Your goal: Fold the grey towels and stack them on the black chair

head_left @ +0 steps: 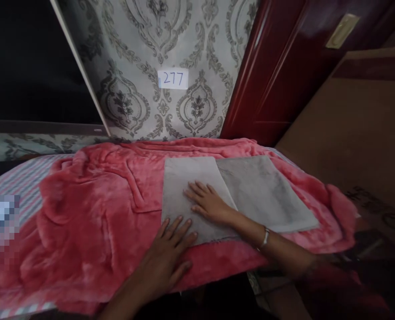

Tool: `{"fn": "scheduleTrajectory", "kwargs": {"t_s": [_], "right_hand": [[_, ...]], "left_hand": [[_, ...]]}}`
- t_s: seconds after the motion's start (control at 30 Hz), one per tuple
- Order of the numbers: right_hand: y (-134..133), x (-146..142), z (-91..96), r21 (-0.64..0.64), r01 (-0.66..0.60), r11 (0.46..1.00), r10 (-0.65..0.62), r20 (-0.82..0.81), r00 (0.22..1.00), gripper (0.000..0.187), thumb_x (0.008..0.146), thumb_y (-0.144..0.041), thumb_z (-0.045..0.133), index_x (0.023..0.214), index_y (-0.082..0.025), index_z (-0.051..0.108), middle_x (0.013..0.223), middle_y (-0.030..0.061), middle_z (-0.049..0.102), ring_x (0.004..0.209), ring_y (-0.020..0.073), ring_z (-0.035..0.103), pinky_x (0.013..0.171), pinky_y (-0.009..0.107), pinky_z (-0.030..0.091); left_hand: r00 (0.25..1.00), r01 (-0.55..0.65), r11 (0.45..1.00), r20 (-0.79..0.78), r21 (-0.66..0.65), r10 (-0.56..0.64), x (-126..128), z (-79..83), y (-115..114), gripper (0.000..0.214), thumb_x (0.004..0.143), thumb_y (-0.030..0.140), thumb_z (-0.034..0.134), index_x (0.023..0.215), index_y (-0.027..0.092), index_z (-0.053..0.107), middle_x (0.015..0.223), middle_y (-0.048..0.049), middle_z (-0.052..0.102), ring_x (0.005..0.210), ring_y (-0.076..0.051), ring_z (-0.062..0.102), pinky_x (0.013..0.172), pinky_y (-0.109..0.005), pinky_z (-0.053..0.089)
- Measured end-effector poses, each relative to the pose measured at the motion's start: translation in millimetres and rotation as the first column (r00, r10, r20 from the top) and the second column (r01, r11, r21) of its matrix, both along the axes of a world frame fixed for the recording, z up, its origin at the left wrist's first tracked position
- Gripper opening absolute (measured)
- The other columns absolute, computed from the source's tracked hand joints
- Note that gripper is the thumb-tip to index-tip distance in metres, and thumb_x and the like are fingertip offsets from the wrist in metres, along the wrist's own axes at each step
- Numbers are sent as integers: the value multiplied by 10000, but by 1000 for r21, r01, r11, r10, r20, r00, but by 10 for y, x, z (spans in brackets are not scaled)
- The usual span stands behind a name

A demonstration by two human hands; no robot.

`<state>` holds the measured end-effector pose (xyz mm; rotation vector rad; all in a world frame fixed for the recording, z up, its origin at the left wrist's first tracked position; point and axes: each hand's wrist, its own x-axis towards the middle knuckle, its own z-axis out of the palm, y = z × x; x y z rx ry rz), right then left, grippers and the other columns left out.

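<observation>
A grey, soft-looking cloth lies flat on a pink plush blanket. Its left part is folded over and looks paler than the right part. My right hand rests flat on the folded part, fingers spread and pointing left; a bracelet circles that wrist. At the cloth's near left corner, my left hand lies with its fingers apart, fingertips on the cloth edge and palm over the blanket. Neither hand grips anything.
A striped sheet shows under the blanket at the left. Behind stand a patterned wall with a paper marked 277, a dark screen and a dark red door. A large cardboard box stands at the right.
</observation>
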<state>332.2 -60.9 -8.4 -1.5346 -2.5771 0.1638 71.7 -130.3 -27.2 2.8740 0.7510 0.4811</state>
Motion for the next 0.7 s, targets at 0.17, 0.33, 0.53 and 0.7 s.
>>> {"fn": "scheduleTrajectory", "kwargs": {"t_s": [0.17,0.33,0.53,0.7], "right_hand": [[-226,358,-128,23,195,980,-196,36,980,618,1042,-546,317,1617,-345,217,1689,2,117,1557,289,67,1227,580,152],[17,630,-85,-36,405,914,-405,23,914,636,1042,-543,289,1626,-309,202,1690,33,95,1548,314,121,1220,577,164],[-84,693,-129,-69,453,889,-455,-20,890,634,1038,-510,314,1618,-262,258,1682,83,138,1539,316,169,1220,556,181],[-481,772,-217,-51,398,916,-401,-102,910,604,1023,-502,385,1571,-247,391,1668,88,210,1532,344,181,1200,543,253]], "left_hand": [[999,7,999,31,38,-8,11,1,14,583,977,330,532,1539,341,378,1619,-35,367,1506,-281,303,1245,-567,234],[1000,8,999,14,34,-8,16,18,14,541,992,358,516,1522,341,408,1626,-35,354,1512,-271,290,1247,-561,229],[1000,-5,1000,-5,12,5,8,24,26,537,992,376,512,1519,341,413,1625,-41,357,1515,-275,285,1239,-579,237],[999,0,1000,32,-15,0,6,13,33,527,981,390,528,1500,348,445,1615,-43,377,1506,-273,308,1243,-580,226]]}}
